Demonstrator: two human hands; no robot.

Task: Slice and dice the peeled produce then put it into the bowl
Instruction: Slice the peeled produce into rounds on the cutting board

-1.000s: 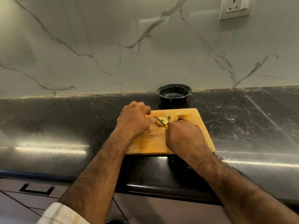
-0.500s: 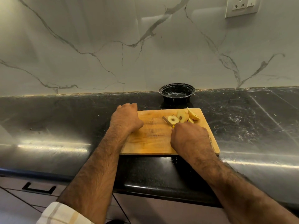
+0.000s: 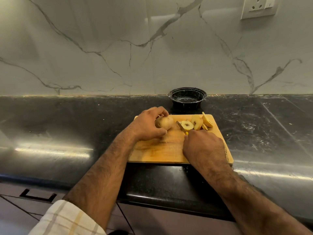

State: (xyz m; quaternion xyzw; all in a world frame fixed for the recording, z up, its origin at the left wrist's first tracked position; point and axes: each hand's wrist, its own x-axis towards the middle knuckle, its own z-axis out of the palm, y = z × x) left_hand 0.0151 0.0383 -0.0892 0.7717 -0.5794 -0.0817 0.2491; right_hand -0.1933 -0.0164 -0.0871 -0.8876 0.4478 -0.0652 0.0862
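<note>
Mid-chop on the wooden cutting board (image 3: 162, 150), black bowl (image 3: 187, 98) waiting behind it on the dark surface (image 3: 67, 126)

Left hand (image 3: 147, 125) has its fingers curled round the uncut peeled fruit (image 3: 164, 122), partly covering it. Right hand (image 3: 204, 146) grips the knife (image 3: 180, 127); the yellow handle's almost fully hidden, only the blade shows. Cut slices (image 3: 197, 123) are bunched at the board's far right corner, overlapping, so can't count them.

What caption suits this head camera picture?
Left hand holds peeled fruit on cutting board; right hand holds knife beside slices.
</note>
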